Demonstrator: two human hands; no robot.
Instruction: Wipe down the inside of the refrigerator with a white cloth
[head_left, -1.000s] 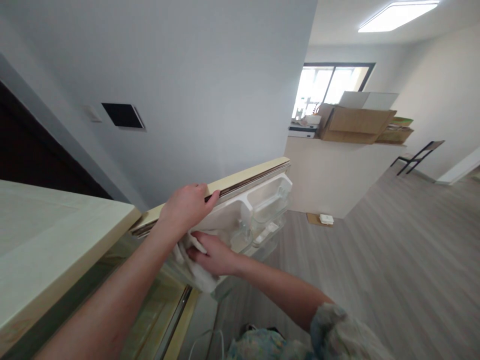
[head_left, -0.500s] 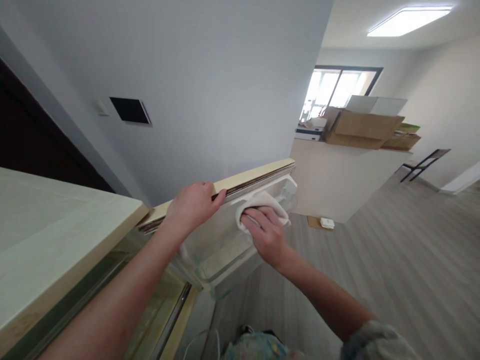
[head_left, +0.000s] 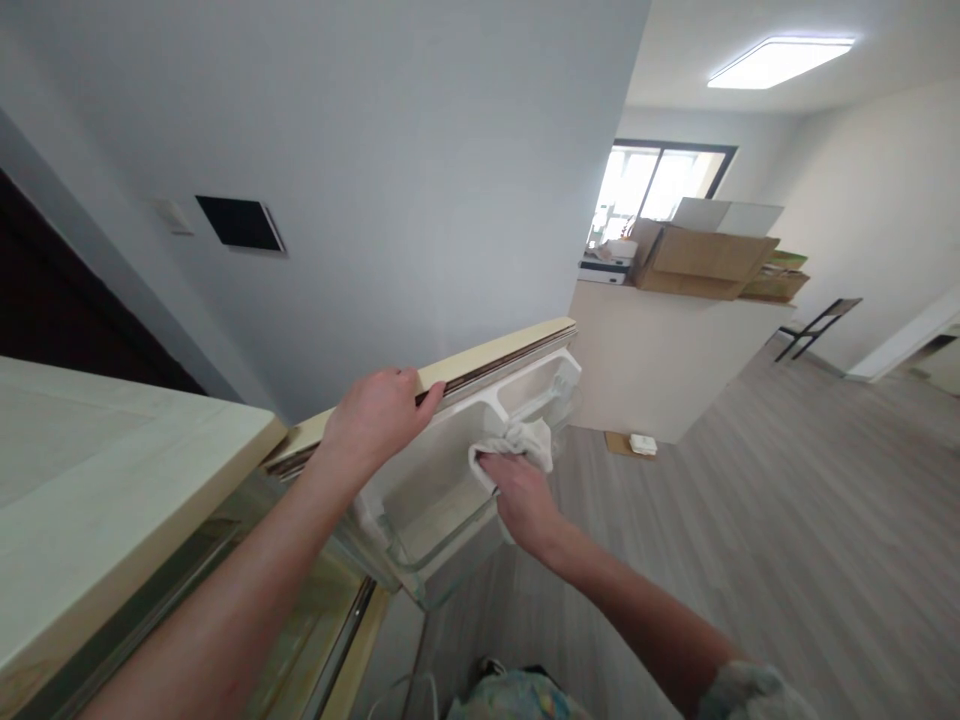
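Observation:
An opened refrigerator door (head_left: 495,352) stands out from the fridge body (head_left: 127,430), its inner side with white and clear shelf bins facing me. My left hand (head_left: 379,415) is closed over the door's top edge, thumb on the inner side by the dark seal. In my right hand (head_left: 525,500) is a bunched white cloth (head_left: 525,445), pressed at the inside of the door bin (head_left: 442,490). The fingertips of that hand are partly hidden in the cloth.
A grey wall (head_left: 420,180) rises behind the door. To the right, cardboard boxes (head_left: 705,260) sit on a half-height partition (head_left: 637,360). A chair (head_left: 817,328) stands farther off on the wood-look floor (head_left: 750,540). A small white item (head_left: 643,444) lies by the partition.
My right hand has moved the cloth lower, away from the door's upper part, uncovering the bin divider. My left hand keeps its hold. The view has shifted slightly to the right.

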